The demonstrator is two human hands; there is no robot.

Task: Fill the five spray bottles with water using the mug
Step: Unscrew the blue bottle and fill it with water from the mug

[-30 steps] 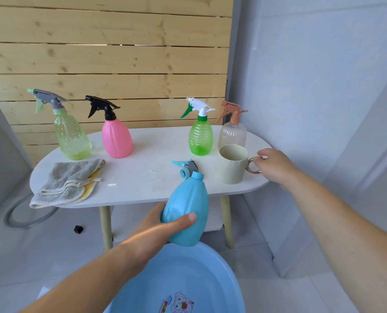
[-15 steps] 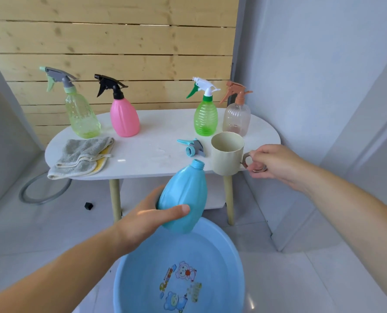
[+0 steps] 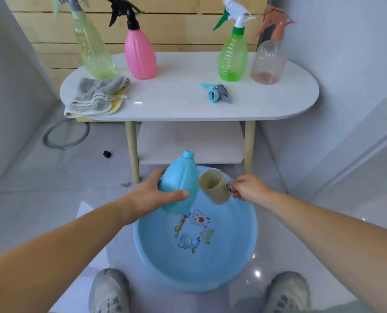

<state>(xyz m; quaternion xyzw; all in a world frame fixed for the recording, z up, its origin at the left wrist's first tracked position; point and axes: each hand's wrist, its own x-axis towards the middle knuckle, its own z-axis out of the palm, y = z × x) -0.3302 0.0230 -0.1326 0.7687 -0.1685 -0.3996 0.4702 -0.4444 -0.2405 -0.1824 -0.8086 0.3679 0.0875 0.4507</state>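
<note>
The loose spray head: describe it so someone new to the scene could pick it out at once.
Look at the white oval table against the wooden wall. On its right half, in front of the green bottle, lies the spray head on its side. It is the only trigger head, light blue and grey, not screwed onto a bottle.

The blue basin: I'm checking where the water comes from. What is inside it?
Inside the blue basin, cartoon stickers show on its bottom; whether water covers them cannot be told. The blue bottle and mug, held above, hide its far part.
</note>
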